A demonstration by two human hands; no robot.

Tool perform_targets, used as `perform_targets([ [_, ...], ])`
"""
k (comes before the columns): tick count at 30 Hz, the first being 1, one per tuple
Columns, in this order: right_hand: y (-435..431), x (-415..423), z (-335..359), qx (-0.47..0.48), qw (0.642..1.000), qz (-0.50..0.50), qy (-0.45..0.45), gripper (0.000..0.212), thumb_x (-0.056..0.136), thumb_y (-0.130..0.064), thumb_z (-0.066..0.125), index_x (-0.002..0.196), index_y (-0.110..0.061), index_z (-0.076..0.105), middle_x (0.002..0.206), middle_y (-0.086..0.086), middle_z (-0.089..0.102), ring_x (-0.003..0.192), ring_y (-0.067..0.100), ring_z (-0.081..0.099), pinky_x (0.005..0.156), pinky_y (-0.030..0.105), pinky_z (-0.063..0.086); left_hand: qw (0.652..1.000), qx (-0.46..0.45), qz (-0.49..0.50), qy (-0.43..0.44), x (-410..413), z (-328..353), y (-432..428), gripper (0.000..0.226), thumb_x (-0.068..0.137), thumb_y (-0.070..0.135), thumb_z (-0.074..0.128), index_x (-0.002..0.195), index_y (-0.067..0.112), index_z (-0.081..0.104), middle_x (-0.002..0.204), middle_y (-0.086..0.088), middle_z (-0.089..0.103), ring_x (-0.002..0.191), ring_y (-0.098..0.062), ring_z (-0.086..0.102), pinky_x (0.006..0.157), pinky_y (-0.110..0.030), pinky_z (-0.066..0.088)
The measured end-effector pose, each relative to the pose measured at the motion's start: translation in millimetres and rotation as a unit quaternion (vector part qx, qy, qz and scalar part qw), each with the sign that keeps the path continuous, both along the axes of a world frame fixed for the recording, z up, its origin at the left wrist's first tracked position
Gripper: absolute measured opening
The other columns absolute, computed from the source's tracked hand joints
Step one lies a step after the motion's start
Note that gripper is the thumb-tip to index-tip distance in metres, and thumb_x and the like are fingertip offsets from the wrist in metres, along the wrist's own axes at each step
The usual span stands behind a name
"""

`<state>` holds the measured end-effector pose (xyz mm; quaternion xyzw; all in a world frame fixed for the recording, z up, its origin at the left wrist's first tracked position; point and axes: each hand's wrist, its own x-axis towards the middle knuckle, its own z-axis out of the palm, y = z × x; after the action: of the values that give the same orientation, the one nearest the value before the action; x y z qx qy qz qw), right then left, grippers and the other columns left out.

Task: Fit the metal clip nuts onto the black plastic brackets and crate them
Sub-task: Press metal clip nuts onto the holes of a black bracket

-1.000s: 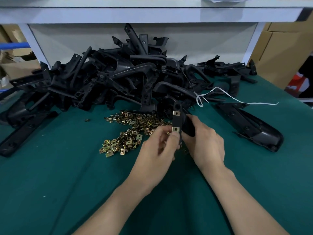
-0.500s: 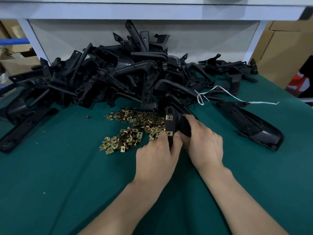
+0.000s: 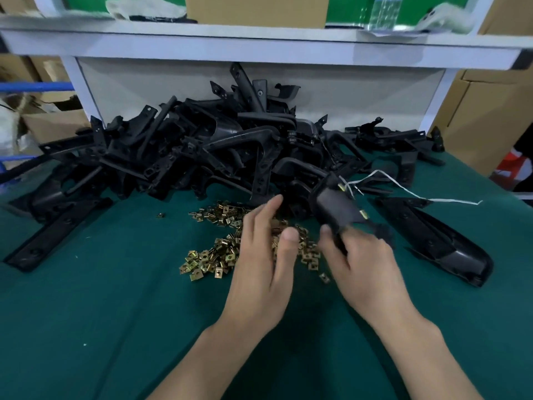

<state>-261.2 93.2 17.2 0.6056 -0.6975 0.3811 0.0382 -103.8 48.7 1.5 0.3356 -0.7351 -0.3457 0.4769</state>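
The right hand (image 3: pixel 363 255) curls round the lower end of a black bracket (image 3: pixel 334 209), which is tilted up and away to the left, with two brass clip nuts (image 3: pixel 365 215) showing on its right edge. The left hand (image 3: pixel 265 255) is spread flat, holding nothing, over the loose heap of nuts (image 3: pixel 213 255) on the green surface (image 3: pixel 86 313). Half a second ago its thumb was against the bracket; now it has let go. Behind lies the big pile of brackets (image 3: pixel 202 151), with a white string (image 3: pixel 403 194) trailing off it to the right. A single bracket (image 3: pixel 441 241) lies just beside the right hand. A cardboard box (image 3: pixel 256 10) stands on the shelf (image 3: pixel 259 44) above; its contents are hidden.
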Motion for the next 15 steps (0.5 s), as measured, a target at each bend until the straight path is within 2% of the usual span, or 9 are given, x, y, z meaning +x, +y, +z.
perform_targets([
  [1, 2, 3, 4, 0.036, 0.992, 0.074, -0.099, 0.044, 0.095, -0.052, 0.043, 0.071, -0.019, 0.059, 0.06, -0.002, 0.065, 0.05, 0.02, 0.063, 0.048, 0.033, 0.047, 0.998, 0.042, -0.03, 0.042, 2, 4, -2, 0.053, 0.1, 0.065, 0.028, 0.147, 0.041, 0.035, 0.135, 0.021, 0.051, 0.126, -0.001, 0.051, 0.095, -0.009, 0.041],
  [2, 2, 8, 9, 0.095, 0.959, 0.158, -0.216, 0.047, 0.094, -0.055, 0.042, 0.076, -0.018, 0.065, 0.065, -0.002, 0.07, 0.052, 0.016, 0.066, 0.052, 0.032, 0.051, 0.991, 0.083, -0.067, 0.085, 5, 7, -5, 0.052, 0.1, 0.063, 0.031, 0.145, 0.04, 0.041, 0.13, 0.019, 0.058, 0.122, -0.003, 0.056, 0.093, -0.01, 0.043],
  [3, 2, 13, 14, 0.162, 0.906, 0.231, -0.315, 0.044, 0.095, -0.053, 0.042, 0.083, -0.02, 0.068, 0.071, 0.002, 0.073, 0.055, 0.017, 0.068, 0.053, 0.03, 0.053, 0.982, 0.114, -0.095, 0.117, 7, 9, -7, 0.047, 0.102, 0.061, 0.033, 0.14, 0.038, 0.048, 0.124, 0.015, 0.065, 0.117, -0.005, 0.062, 0.09, -0.012, 0.047],
  [5, 1, 20, 17, 0.255, 0.812, 0.321, -0.414, 0.034, 0.098, -0.046, 0.042, 0.09, -0.026, 0.069, 0.077, 0.013, 0.074, 0.057, 0.023, 0.068, 0.055, 0.029, 0.054, 0.965, 0.18, -0.115, 0.156, 12, 14, -10, 0.035, 0.102, 0.052, 0.039, 0.127, 0.037, 0.059, 0.114, 0.01, 0.071, 0.105, -0.01, 0.068, 0.083, -0.021, 0.055],
  [6, 0, 22, 16, 0.273, 0.793, 0.339, -0.427, 0.034, 0.1, -0.043, 0.042, 0.091, -0.026, 0.069, 0.076, 0.016, 0.074, 0.056, 0.024, 0.066, 0.054, 0.028, 0.053, 0.956, 0.215, -0.11, 0.164, 13, 17, -11, 0.03, 0.101, 0.048, 0.043, 0.121, 0.037, 0.063, 0.107, 0.009, 0.073, 0.095, -0.013, 0.07, 0.075, -0.025, 0.058],
  [8, -2, 22, 9, 0.293, 0.782, 0.34, -0.432, 0.036, 0.102, -0.039, 0.039, 0.096, -0.02, 0.07, 0.071, 0.017, 0.072, 0.052, 0.023, 0.063, 0.053, 0.025, 0.051, 0.947, 0.268, -0.085, 0.155, 13, 18, -13, 0.024, 0.101, 0.04, 0.045, 0.111, 0.036, 0.067, 0.087, 0.006, 0.07, 0.065, -0.016, 0.062, 0.051, -0.024, 0.049],
  [9, -3, 21, 6, 0.303, 0.781, 0.334, -0.432, 0.037, 0.101, -0.038, 0.039, 0.098, -0.02, 0.071, 0.069, 0.016, 0.071, 0.05, 0.023, 0.061, 0.052, 0.024, 0.05, 0.941, 0.293, -0.078, 0.15, 13, 18, -15, 0.024, 0.103, 0.035, 0.045, 0.109, 0.034, 0.068, 0.083, 0.004, 0.069, 0.06, -0.014, 0.057, 0.045, -0.024, 0.042],
  [12, -5, 14, 0, 0.325, 0.781, 0.334, -0.416, 0.034, 0.098, -0.042, 0.044, 0.102, -0.024, 0.073, 0.069, 0.016, 0.071, 0.045, 0.022, 0.058, 0.05, 0.023, 0.048, 0.918, 0.36, -0.075, 0.151, 12, 17, -21, 0.022, 0.103, 0.027, 0.048, 0.106, 0.025, 0.07, 0.087, -0.002, 0.07, 0.064, -0.013, 0.06, 0.043, -0.023, 0.039],
  [15, -6, 12, -5, 0.345, 0.77, 0.343, -0.412, 0.041, 0.097, -0.054, 0.047, 0.109, -0.024, 0.072, 0.074, 0.014, 0.072, 0.046, 0.022, 0.059, 0.052, 0.024, 0.048, 0.914, 0.378, -0.081, 0.125, 13, 14, -24, 0.015, 0.101, 0.024, 0.052, 0.096, 0.027, 0.066, 0.08, 0.003, 0.067, 0.062, -0.012, 0.058, 0.044, -0.023, 0.038],
])
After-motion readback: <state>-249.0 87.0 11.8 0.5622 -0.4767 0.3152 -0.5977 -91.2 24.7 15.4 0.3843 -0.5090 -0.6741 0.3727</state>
